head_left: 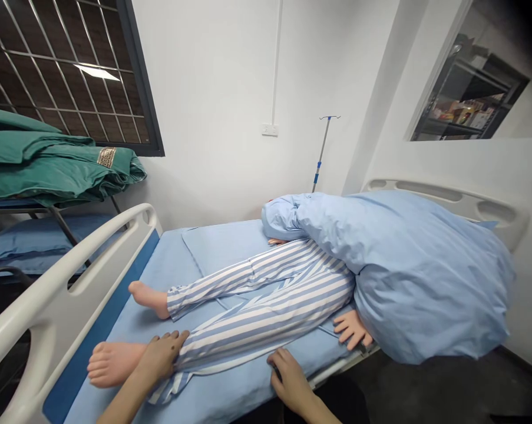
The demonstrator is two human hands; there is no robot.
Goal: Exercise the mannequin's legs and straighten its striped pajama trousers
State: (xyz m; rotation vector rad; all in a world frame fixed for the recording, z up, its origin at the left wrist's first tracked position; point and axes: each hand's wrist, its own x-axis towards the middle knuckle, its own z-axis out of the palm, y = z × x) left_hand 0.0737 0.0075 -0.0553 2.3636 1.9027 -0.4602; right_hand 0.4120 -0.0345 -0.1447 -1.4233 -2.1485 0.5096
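Note:
A manikin in blue-and-white striped trousers (266, 312) lies on a bed with a light blue sheet (230, 388). My left hand (162, 356) is wrapped over its near ankle, at the trouser hem beside the bare near foot (115, 362). The undersides of those fingers are hidden. At the bed's near edge, by the near trouser leg, my right hand (290, 380) is open, its fingers loosely bent and thumb apart, with nothing visible in it. The bare far foot (151, 299) rests on the sheet. A bunched blue quilt (407, 259) covers the manikin's upper body; its near hand (352, 330) sticks out below.
A white footboard (75, 282) borders the bed on the left, and a headboard (451, 197) stands at the right. An IV pole (322, 150) rises behind the bed by the wall. Green folded bedding (53, 168) sits on a rack at the far left.

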